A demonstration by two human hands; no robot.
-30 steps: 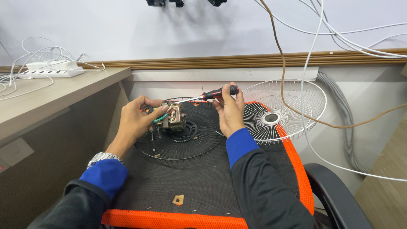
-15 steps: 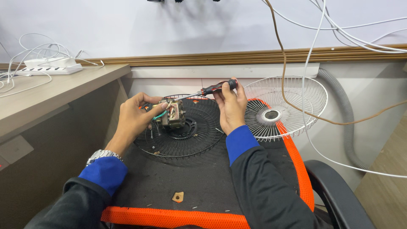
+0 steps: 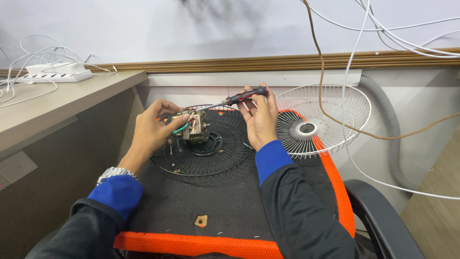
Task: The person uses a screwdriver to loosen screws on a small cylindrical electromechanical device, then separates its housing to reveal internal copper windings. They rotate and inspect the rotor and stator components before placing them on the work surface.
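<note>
Left hand grips motor; right hand grips screwdriver over black mat (orange-edged), white wall behind.

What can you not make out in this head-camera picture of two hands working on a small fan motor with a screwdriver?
- Screwdriver tip: the red-and-black-handled screwdriver in the right hand meets the small metal fan motor, but the contact point is too small to see.
- Motor's left side: covered by the left hand.
- White power strip: cut off by the left edge.
- Dark shapes on the wall above: blurred.
</note>
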